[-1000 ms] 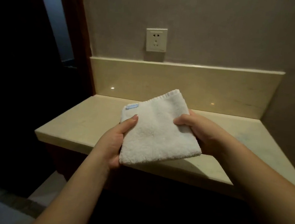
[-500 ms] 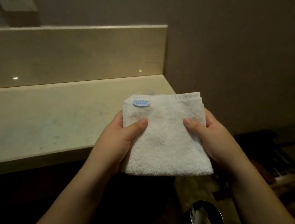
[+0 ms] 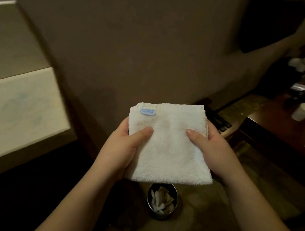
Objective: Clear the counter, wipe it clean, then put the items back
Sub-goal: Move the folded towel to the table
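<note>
A folded white towel with a small blue label near its top left corner is held flat in front of me. My left hand grips its left edge with the thumb on top. My right hand grips its right edge the same way. The beige stone counter lies at the left edge of the view, apart from the towel, its surface bare.
A round metal bin with crumpled paper stands on the floor just below the towel. At the right is a dark wooden table carrying a white cup and several blurred items. A brown wall is straight ahead.
The view has swung to the right, so the counter has slid to the left edge. The towel, held in both hands, now hangs over the floor and bin instead of the counter.
</note>
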Action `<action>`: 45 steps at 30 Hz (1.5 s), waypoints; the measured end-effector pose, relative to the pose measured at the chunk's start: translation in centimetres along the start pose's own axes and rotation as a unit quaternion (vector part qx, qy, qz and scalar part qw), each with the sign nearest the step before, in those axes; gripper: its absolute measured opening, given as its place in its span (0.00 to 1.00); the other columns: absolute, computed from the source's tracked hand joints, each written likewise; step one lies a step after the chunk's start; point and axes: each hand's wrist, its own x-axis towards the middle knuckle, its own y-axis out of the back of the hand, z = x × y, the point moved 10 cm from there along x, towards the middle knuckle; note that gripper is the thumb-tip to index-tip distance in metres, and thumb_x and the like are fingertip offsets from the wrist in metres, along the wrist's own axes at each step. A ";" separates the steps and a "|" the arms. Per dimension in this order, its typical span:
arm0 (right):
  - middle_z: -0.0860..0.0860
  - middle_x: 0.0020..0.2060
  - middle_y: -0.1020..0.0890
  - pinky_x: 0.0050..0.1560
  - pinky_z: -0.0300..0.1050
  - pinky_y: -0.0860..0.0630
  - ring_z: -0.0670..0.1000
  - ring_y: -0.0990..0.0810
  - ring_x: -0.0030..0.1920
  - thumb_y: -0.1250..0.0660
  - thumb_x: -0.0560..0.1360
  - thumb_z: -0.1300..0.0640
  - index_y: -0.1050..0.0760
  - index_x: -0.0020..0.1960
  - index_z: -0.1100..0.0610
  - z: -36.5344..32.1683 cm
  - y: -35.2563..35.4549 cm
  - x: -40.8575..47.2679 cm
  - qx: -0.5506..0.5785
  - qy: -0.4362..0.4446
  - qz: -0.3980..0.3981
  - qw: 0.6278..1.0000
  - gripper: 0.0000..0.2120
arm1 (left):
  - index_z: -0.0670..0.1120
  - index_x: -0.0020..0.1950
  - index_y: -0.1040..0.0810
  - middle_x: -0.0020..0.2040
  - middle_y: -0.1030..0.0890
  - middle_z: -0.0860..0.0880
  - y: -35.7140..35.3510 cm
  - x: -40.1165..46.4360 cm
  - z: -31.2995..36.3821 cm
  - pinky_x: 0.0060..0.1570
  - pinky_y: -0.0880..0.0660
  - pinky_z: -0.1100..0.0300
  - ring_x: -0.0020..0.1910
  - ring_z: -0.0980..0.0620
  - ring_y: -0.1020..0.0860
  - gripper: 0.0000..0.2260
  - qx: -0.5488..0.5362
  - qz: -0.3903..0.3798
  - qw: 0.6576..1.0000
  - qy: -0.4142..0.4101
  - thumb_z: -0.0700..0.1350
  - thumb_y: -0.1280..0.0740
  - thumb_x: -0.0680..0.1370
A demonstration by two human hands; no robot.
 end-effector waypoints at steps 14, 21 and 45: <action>0.33 0.48 0.22 0.30 0.24 0.29 0.29 0.22 0.40 0.35 0.77 0.49 0.32 0.61 0.37 6.8 31.2 -1.9 -0.028 -0.075 0.180 0.980 0.14 | 0.58 0.60 0.24 0.52 0.16 0.51 -31.8 7.0 -8.4 0.49 0.20 0.45 0.48 0.47 0.16 0.12 0.057 -0.182 0.978 0.088 0.46 0.33 0.78; 0.32 0.49 0.22 0.38 0.31 0.28 0.33 0.21 0.44 0.36 0.78 0.47 0.32 0.56 0.33 9.3 40.1 -3.0 -0.048 -0.109 0.252 0.961 0.12 | 0.60 0.60 0.25 0.53 0.16 0.54 -42.1 9.6 -11.3 0.51 0.20 0.44 0.49 0.49 0.16 0.12 0.110 -0.269 0.951 0.108 0.48 0.33 0.78; 0.42 0.62 0.24 0.62 0.52 0.26 0.46 0.23 0.59 0.35 0.77 0.48 0.40 0.73 0.39 24.1 65.8 19.7 -0.003 -0.231 0.334 0.914 0.27 | 0.58 0.62 0.28 0.56 0.20 0.53 -68.9 39.4 -25.1 0.54 0.22 0.46 0.53 0.50 0.20 0.14 0.210 -0.376 0.883 0.185 0.46 0.33 0.78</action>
